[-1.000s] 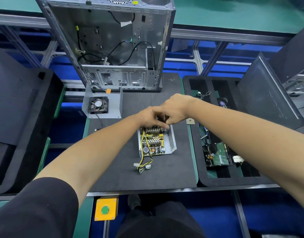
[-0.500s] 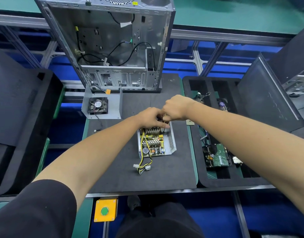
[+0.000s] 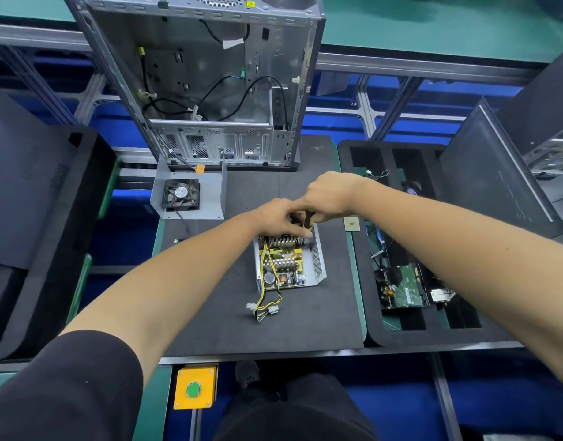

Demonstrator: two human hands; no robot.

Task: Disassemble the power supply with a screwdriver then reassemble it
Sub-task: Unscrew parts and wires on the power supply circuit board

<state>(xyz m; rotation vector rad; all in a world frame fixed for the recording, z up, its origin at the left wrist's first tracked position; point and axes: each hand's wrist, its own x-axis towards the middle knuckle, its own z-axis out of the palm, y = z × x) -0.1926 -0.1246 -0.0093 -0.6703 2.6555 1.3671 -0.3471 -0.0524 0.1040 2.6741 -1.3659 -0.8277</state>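
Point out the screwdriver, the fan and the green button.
screwdriver [image 3: 308, 220]: head view, on its yellow-and-black handle between the hands.
fan [image 3: 181, 194]: head view, on its hub label.
green button [image 3: 193, 389]: head view, on the button's face.

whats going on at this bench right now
A person is working on an opened power supply lying on a black mat, its circuit board exposed. The right hand grips a yellow-and-black screwdriver at the unit's far end, while the left hand steadies things beside the tip. The cover with the fan sits apart, in front of an empty computer case.
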